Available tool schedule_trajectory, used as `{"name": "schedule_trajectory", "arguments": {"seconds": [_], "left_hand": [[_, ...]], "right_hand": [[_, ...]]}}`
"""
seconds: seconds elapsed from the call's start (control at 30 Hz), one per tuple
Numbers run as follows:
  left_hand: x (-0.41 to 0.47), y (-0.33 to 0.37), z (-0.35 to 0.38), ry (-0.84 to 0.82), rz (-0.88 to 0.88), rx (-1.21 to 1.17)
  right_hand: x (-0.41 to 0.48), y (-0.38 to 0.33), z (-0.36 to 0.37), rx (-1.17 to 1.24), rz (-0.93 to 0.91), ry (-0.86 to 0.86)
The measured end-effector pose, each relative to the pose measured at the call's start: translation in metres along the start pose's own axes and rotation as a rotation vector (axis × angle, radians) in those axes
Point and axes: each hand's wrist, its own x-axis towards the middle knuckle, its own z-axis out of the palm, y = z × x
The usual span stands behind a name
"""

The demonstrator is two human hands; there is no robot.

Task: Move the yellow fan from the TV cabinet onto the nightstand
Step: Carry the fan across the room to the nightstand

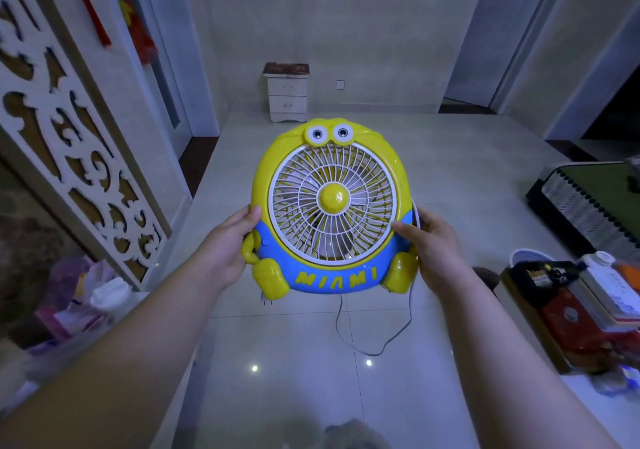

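Observation:
The yellow fan (330,206) has a blue base, googly eyes and a white grille. It hangs in the air in front of me, facing me. My left hand (228,244) grips its left side and my right hand (433,248) grips its right side. Its white cord (377,338) dangles below in a loop, with the plug (266,299) hanging under the left foot. The white nightstand (287,94), with two drawers and a brown top, stands against the far wall straight ahead.
Glossy tiled floor (311,362) stretches between me and the nightstand. A carved white screen (79,158) and plastic bags (83,296) are on the left. A low table with boxes (588,310) and a dark bench (588,203) sit on the right.

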Motion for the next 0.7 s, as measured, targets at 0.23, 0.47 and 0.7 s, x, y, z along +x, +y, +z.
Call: {"name": "schedule_trajectory", "arguments": {"seconds": [0.23, 0.47, 0.7], "left_hand": [[0.057, 0.009, 0.003, 0.018, -0.001, 0.014], [0.138, 0.015, 0.031, 0.019, 0.019, -0.009], [0.220, 0.024, 0.066, 0.010, 0.052, 0.005]], "right_hand": [[0.055, 0.000, 0.002, 0.019, 0.002, 0.015], [0.142, -0.005, -0.017, 0.029, -0.004, -0.006], [0.237, -0.025, -0.042, 0.003, -0.013, -0.045]]}}
